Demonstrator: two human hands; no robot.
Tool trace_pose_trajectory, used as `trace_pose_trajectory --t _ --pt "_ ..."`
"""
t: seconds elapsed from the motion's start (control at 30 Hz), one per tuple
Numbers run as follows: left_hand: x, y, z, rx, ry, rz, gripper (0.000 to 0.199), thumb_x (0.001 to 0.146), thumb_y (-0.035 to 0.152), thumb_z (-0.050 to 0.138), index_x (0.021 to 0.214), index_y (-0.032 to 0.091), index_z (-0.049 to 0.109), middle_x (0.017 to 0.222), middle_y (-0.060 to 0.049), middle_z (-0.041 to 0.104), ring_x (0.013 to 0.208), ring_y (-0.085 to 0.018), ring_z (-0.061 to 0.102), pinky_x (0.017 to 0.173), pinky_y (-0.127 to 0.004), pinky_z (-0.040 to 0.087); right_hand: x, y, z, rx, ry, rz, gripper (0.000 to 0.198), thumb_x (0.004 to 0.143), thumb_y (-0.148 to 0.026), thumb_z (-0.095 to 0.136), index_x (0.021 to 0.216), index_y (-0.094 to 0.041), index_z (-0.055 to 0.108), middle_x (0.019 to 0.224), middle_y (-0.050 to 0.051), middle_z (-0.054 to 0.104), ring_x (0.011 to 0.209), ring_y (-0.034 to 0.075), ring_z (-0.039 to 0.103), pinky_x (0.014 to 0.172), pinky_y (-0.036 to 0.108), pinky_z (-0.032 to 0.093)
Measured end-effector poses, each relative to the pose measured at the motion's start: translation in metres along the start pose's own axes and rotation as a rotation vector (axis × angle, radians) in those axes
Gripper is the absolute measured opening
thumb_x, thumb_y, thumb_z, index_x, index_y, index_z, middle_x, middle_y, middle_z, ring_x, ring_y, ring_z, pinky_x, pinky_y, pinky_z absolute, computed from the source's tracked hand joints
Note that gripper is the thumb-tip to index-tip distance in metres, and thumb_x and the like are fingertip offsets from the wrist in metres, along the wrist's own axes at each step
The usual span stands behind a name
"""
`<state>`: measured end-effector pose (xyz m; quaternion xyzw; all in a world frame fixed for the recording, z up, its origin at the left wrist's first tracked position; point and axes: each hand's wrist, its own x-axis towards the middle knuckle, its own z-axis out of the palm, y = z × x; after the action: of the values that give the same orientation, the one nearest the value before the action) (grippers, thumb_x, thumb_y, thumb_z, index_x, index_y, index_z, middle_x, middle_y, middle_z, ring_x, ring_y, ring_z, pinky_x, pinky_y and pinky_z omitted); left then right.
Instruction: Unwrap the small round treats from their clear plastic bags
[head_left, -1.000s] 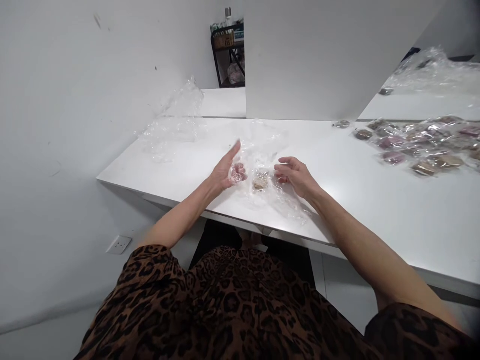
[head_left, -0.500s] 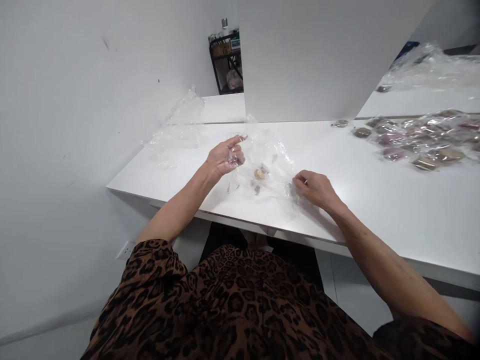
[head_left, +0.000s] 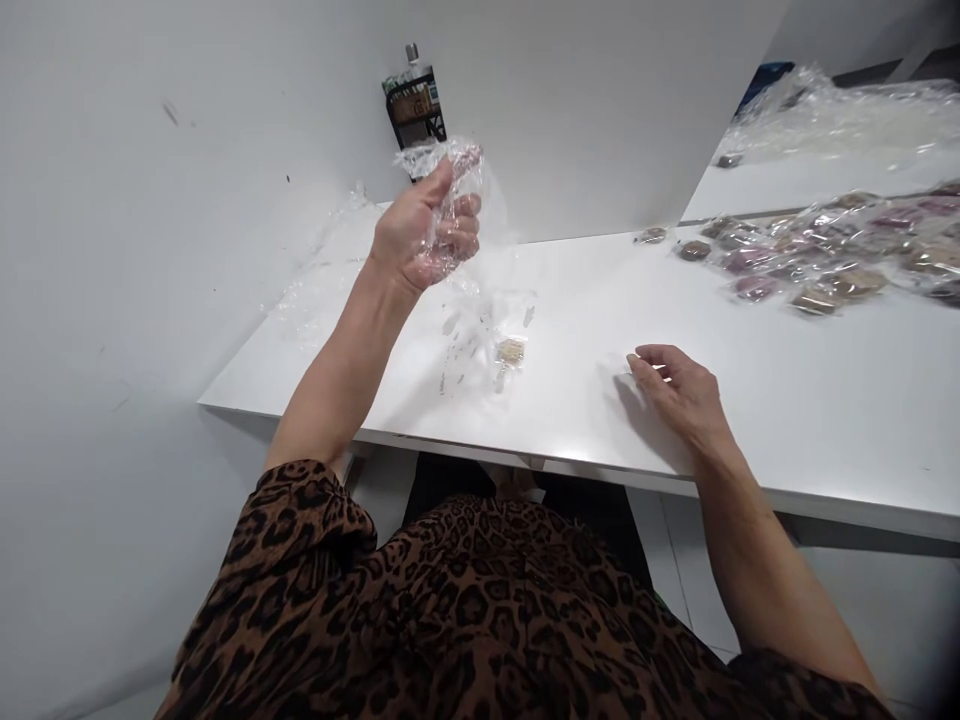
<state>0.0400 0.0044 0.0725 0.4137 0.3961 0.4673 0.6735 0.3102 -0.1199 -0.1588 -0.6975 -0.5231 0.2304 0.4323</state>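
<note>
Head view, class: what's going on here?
A person's left hand holds up crumpled clear film over the white table. The right hand is partly curled; whether it holds anything is hard to tell. A small tan item lies on the table between them, and wrapped pieces are heaped at the right.

Prob. a small indoor rm, home or workrm; can't tell which. Plain white wall (head_left: 150, 300) on L, w/ scuffs & dark specks. White worktop (head_left: 577, 300) runs up to it; a big pale panel (head_left: 592, 110) stands at its back, w/ poss. a mirror (head_left: 716, 197) at far R, bit like a vanity. Dark rack (head_left: 409, 122) in bkgd, w/ boxes & a bottle (head_left: 412, 58), reads as household storage. Many film-wrapped pcs (head_left: 817, 300) on R hint at a workrm instead. Floor (head_left: 667, 570) looks tiled; leopard-print top (head_left: 465, 610) = everyday clothes, more homelike.
</note>
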Motion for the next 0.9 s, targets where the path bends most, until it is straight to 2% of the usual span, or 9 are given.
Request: trace_pose_trajectory --t 0.07,0.13,0.23,0.33,0.47,0.57,0.63,0.77,0.9 --pt "-0.002 0.01 0.007 0.138 0.09 0.124 0.035 0.114 0.035 0.035 0.125 0.02 0.064 0.072 0.004 0.052 0.054 0.0 0.057 0.056 -0.008 0.038 0.0 -0.002 0.0 0.009 0.004 0.005 0.054 0.087 -0.071 0.057 0.106 -0.022 0.07 0.098 0.01 0.071 0.08 0.021 0.062 0.075 0.038 0.054" --pt "-0.006 0.022 0.011 0.225 0.131 0.235 0.034 0.113 0.034 0.038 0.128 0.021 0.065 0.077 0.003 0.054 0.066 -0.003 0.065 0.062 -0.011 0.041 -0.001 -0.003 -0.001 0.021 0.011 0.008 0.052 0.087 -0.07 0.057 0.104 -0.023 0.07 0.097 0.01 0.072 0.079 0.022 0.062 0.075 0.039 0.054" --pt "-0.011 0.038 0.011 0.252 0.055 0.321 0.034 0.113 0.034 0.039 0.12 0.021 0.07 0.074 0.004 0.054 0.067 -0.001 0.059 0.056 -0.01 0.034 -0.002 -0.004 -0.001 0.033 0.02 0.01 0.049 0.087 -0.069 0.058 0.101 -0.024 0.07 0.094 0.009 0.072 0.077 0.021 0.061 0.072 0.038 0.053" --pt "-0.009 0.043 0.005 0.295 -0.002 0.433 0.044 0.115 0.033 0.03 0.121 0.02 0.072 0.08 0.003 0.058 0.079 -0.004 0.065 0.057 -0.009 0.031 -0.002 -0.003 0.0 0.043 0.029 0.01 0.047 0.087 -0.067 0.058 0.102 -0.024 0.07 0.095 0.009 0.071 0.078 0.021 0.061 0.072 0.038 0.053" --pt "0.003 0.026 -0.016 0.361 0.091 0.41 0.03 0.111 0.036 0.046 0.127 0.021 0.066 0.09 0.0 0.065 0.094 -0.016 0.07 0.067 -0.022 0.053 -0.002 -0.002 0.0 0.051 0.019 0.02 0.047 0.086 -0.065 0.059 0.104 -0.023 0.07 0.099 0.009 0.071 0.08 0.021 0.061 0.076 0.038 0.053" --pt "0.007 0.015 -0.039 0.318 0.131 0.443 0.026 0.109 0.034 0.049 0.126 0.021 0.064 0.095 -0.002 0.066 0.097 -0.016 0.066 0.078 -0.029 0.055 -0.002 -0.002 0.001 0.058 0.011 0.031 0.049 0.085 -0.066 0.06 0.106 -0.022 0.07 0.1 0.009 0.071 0.081 0.021 0.061 0.078 0.039 0.053" --pt "0.01 0.019 -0.059 0.304 0.178 0.53 0.025 0.109 0.037 0.047 0.123 0.024 0.064 0.102 -0.002 0.068 0.094 -0.015 0.06 0.076 -0.028 0.052 -0.002 -0.002 0.002 0.065 0.01 0.034 0.05 0.084 -0.066 0.061 0.106 -0.022 0.07 0.099 0.009 0.071 0.083 0.023 0.062 0.08 0.041 0.053" --pt "0.027 0.055 -0.113 0.339 0.369 0.65 0.032 0.111 0.043 0.039 0.139 0.031 0.048 0.119 0.005 0.065 0.077 -0.01 0.044 0.071 -0.027 0.046 -0.003 0.0 0.004 0.037 0.009 0.089 0.05 0.084 -0.067 0.063 0.107 -0.023 0.072 0.099 0.011 0.072 0.086 0.027 0.064 0.081 0.046 0.052" --pt "0.05 0.095 -0.183 0.475 0.612 0.66 0.046 0.113 0.05 0.024 0.156 0.036 0.015 0.152 0.016 0.046 0.09 -0.006 0.041 0.082 -0.02 0.046 -0.002 0.005 0.005 -0.009 0.01 0.143 0.046 0.086 -0.066 0.063 0.109 -0.028 0.072 0.103 0.009 0.073 0.088 0.028 0.066 0.082 0.048 0.053"
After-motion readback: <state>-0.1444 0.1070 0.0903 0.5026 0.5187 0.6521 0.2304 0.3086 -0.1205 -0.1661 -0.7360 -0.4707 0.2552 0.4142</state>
